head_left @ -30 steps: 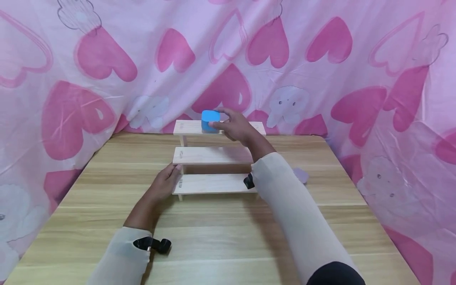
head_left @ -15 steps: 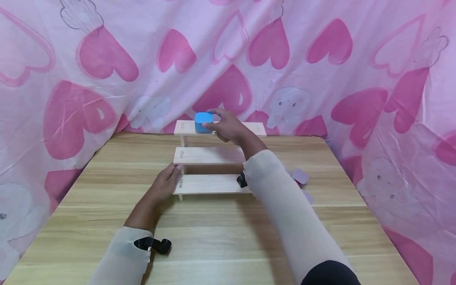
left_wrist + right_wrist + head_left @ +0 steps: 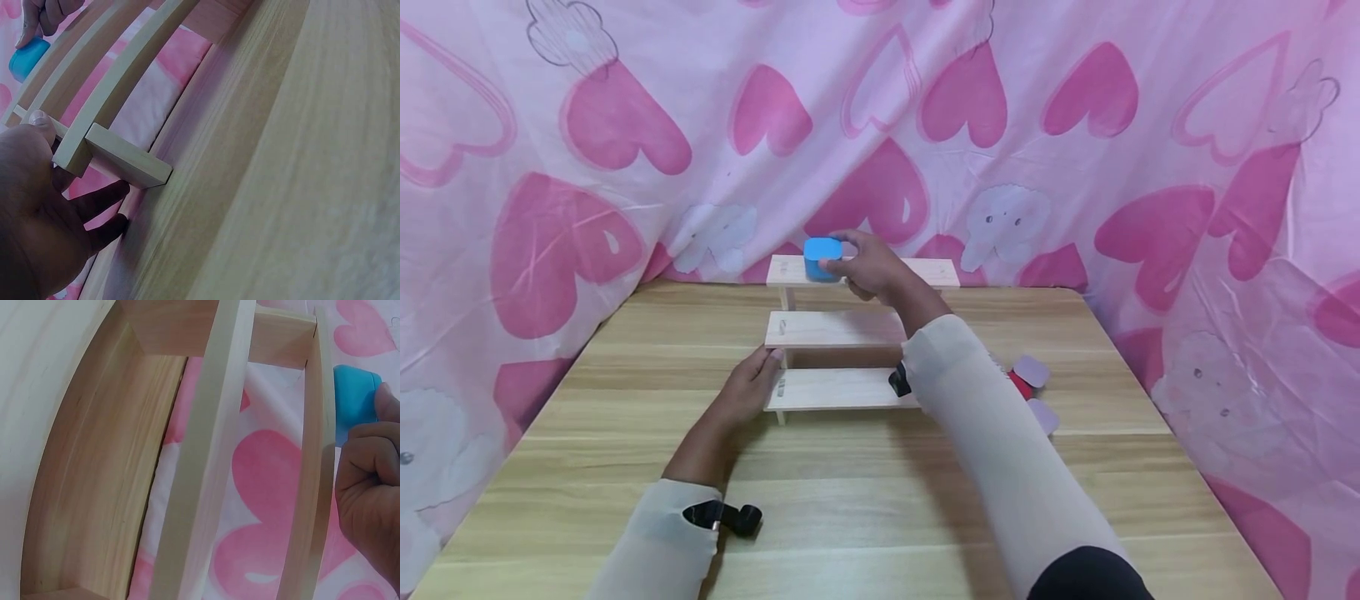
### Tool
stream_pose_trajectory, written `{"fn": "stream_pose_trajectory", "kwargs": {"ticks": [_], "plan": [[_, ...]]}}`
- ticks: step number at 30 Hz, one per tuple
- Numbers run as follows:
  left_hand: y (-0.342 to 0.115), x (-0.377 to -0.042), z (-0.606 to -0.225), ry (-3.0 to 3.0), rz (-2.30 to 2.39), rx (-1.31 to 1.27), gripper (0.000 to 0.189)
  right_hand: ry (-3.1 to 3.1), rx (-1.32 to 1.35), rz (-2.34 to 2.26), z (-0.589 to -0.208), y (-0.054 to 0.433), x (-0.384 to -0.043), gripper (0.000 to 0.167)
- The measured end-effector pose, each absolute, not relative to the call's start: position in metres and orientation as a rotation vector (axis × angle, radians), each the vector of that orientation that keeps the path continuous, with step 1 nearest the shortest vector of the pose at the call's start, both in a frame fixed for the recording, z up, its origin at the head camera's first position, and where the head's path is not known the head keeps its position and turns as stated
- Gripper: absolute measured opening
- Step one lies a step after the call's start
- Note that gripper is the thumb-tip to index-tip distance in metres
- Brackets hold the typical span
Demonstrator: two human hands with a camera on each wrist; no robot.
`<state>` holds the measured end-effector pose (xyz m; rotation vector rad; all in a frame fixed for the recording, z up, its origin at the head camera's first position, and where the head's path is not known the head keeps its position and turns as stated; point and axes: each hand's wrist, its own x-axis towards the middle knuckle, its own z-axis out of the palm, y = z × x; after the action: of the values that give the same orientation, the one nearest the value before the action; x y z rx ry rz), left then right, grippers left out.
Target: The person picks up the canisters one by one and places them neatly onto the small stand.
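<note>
A three-tier pale wooden stepped shelf (image 3: 835, 329) stands on the table. On its top tier, near the left end, sits a small blue box (image 3: 817, 262) with rounded corners and a lid seam. My right hand (image 3: 872, 268) pinches this box from its right side, thumb in front and a finger behind; the right wrist view shows the box (image 3: 355, 403) at the top board's edge. Meanwhile my left hand (image 3: 747, 385) grips the shelf's left end, its thumb (image 3: 41, 120) against the wood and the lower fingers spread beside the leg.
To the right of the shelf, partly behind the right sleeve, lie pale purple flat pieces (image 3: 1032, 371) and something red (image 3: 1020, 385). A pink heart-patterned curtain (image 3: 865, 100) hangs behind the wood-grain table (image 3: 850, 508) and along both sides.
My right hand has slid leftward along the top tier with the blue box. More of the purple and red things shows past the sleeve. The left hand has stayed in place.
</note>
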<state>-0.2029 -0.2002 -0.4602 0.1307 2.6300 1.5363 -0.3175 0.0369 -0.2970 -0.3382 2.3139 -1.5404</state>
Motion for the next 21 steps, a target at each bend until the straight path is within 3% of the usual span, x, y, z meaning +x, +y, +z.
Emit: {"fn": "stream_pose_trajectory", "kwargs": {"ticks": [6, 14, 21], "plan": [[-0.201, -0.204, -0.461, 2.651, 1.537, 0.139, 0.061, 2.312, -0.326, -1.542, -0.298, 0.036, -0.318, 0.070], [-0.199, -0.204, -0.461, 2.674, 1.504, 0.133, 0.057, 2.327, -0.333, -1.511, -0.302, 0.041, -0.318, 0.090], [-0.200, -0.203, -0.460, 2.650, 1.520, 0.148, 0.062, 2.322, -0.345, -1.526, -0.309, 0.053, -0.315, 0.092]]}}
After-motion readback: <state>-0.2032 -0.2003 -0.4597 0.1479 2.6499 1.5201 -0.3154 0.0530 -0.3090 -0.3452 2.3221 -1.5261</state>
